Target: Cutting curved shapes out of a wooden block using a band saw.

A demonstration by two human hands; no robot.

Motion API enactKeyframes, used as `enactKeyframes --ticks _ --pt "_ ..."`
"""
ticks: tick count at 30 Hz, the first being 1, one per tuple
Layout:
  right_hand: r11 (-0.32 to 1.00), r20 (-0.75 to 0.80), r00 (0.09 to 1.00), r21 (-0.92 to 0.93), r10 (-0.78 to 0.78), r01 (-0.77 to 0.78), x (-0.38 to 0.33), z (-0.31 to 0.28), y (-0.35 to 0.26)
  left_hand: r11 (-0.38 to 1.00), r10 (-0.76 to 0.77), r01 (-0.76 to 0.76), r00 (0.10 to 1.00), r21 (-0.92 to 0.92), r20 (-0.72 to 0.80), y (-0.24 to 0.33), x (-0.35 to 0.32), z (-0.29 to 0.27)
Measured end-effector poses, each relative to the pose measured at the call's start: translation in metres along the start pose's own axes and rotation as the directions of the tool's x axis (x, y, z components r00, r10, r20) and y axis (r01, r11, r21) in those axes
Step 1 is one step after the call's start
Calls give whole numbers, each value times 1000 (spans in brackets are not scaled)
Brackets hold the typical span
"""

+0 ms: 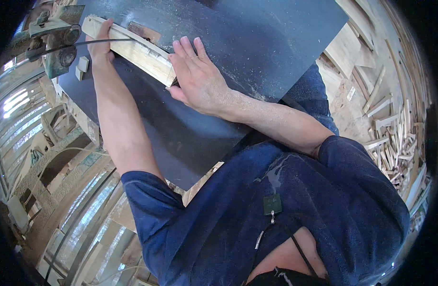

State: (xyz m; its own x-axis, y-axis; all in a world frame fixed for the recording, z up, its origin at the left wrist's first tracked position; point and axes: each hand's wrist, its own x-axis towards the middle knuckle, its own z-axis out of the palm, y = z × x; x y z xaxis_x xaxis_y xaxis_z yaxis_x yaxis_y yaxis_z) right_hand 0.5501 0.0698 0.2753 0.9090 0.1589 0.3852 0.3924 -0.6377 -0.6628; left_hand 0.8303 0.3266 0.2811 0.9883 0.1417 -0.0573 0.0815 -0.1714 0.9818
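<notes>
Wooden beam: left hand grasps its far end, right hand braces its near end, fingers extended, apparently for steadiness.

The block is bare wood, the tabletop smooth, faintly glossy, the shirt matt cloth

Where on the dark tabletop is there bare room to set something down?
The dusty dark tabletop has two bare patches: right of the right hand, toward the right corner; and between the wooden bar, both forearms and the blue shirt. The far left is crowded, around the left hand and small wood blocks.
</notes>
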Motion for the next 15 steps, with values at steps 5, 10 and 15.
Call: enactKeyframes --ticks 5,10,15 --pt "998 -25 999 -38 -42 41 4 6 3 1000 -8 9 1000 23 -12 0 6 -2" --pt "999 -30 999 -27 -29 28 6 7 2 1000 9 -9 1000 22 4 -1 9 -3" --pt "999 -26 999 -25 -28 27 8 9 0 998 30 -31 999 46 18 -1 12 -5"
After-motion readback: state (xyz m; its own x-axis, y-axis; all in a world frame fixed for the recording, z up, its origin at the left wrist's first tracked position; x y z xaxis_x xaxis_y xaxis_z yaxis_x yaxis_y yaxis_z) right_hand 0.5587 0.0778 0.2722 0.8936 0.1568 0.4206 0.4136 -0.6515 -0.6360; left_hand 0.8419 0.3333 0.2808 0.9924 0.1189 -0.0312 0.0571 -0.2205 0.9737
